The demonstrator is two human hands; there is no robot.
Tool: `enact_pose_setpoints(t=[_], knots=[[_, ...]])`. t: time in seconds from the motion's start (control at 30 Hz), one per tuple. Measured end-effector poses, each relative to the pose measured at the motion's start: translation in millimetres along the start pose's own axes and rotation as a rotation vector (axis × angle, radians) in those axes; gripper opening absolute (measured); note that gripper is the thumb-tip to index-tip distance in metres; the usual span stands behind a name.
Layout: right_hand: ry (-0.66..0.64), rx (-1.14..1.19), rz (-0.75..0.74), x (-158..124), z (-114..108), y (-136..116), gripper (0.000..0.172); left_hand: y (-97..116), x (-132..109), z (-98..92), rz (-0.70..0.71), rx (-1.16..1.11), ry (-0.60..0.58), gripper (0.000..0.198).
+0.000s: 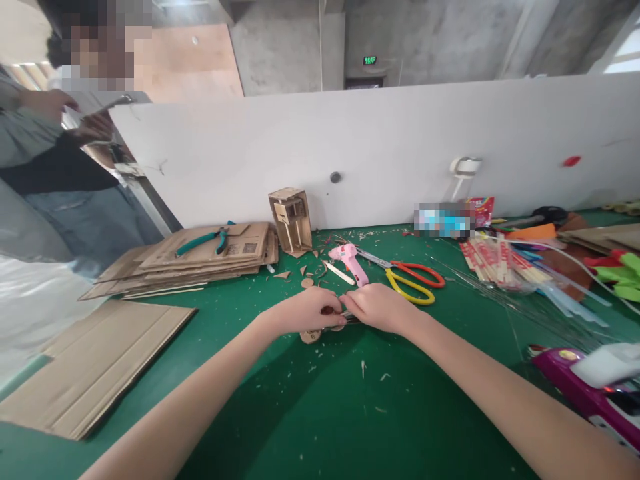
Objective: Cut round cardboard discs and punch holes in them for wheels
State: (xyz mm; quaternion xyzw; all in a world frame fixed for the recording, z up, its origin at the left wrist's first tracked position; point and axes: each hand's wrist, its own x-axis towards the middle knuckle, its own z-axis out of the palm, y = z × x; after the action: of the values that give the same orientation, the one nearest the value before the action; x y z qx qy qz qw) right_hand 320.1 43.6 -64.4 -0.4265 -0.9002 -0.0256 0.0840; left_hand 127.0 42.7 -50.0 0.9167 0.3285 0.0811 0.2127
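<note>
My left hand (307, 310) and my right hand (380, 308) meet fingertip to fingertip low over the green table, both closed. Between and under the fingers a thin, dark, shiny piece (353, 319) shows, too small to name. A round cardboard piece (311, 337) pokes out below my left hand; whether it is held or lies on the table I cannot tell. Just beyond the hands are a small cardboard disc (307, 283), a white pencil-like stick (340, 273), a pink hot glue gun (351, 261) and scissors (411, 279) with red and yellow handles.
Stacked cardboard (240, 250) with teal-handled pliers (203, 242) lies left, a loose cardboard sheet (95, 363) nearer. A cardboard box model (291, 220) stands by the white partition (240, 147). Packaged sticks (493, 260) and a purple device (575, 380) lie right. A person (55, 153) stands at left.
</note>
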Motion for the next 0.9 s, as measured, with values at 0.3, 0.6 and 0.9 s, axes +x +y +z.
enact_pose_setpoints(t=[0.3,0.6,0.9], knots=[[0.551,1.458,0.260,18.3,-46.1,-17.2,0.055,5.3,-8.6,27.5,0.066,0.172,0.232,0.028],[0.715,1.586,0.220,45.1,-71.5,-43.6,0.051,12.4,-13.0,43.4,0.009,0.486,0.298,0.034],[0.533,1.636,0.450,42.7,15.4,-41.0,0.046,9.7,-12.2,48.8,-0.073,0.591,0.272,0.033]])
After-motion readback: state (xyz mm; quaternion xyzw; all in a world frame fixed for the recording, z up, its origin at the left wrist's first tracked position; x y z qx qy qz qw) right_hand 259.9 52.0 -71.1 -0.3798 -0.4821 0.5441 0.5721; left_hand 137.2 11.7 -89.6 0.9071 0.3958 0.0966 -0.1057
